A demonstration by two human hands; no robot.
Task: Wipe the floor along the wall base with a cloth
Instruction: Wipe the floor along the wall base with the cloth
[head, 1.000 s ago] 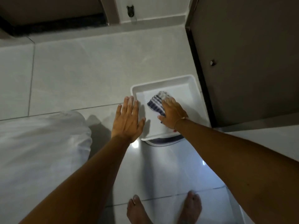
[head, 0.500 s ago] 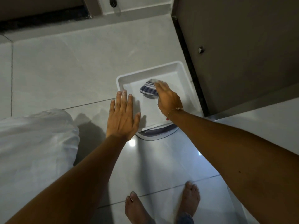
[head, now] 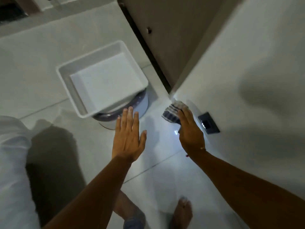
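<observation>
My right hand [head: 189, 129] holds a blue-and-white striped cloth [head: 174, 111] low beside the white wall [head: 247, 63] on the right, near the wall's corner and just above the glossy tiled floor [head: 158, 162]. Whether the cloth touches the floor or wall I cannot tell. My left hand [head: 128, 138] hovers flat with fingers spread, empty, just in front of the white tray [head: 66, 75].
The tray rests on a round white bin [head: 142, 103] with a dark liner. A dark wall socket [head: 208, 123] sits low on the wall by my right hand. A brown door [head: 173, 38] stands behind. White fabric [head: 13, 162] lies at left; bare feet below.
My right hand lifted the cloth out of the tray and carried it right, down to the wall corner. The tray is now empty. The view swung right.
</observation>
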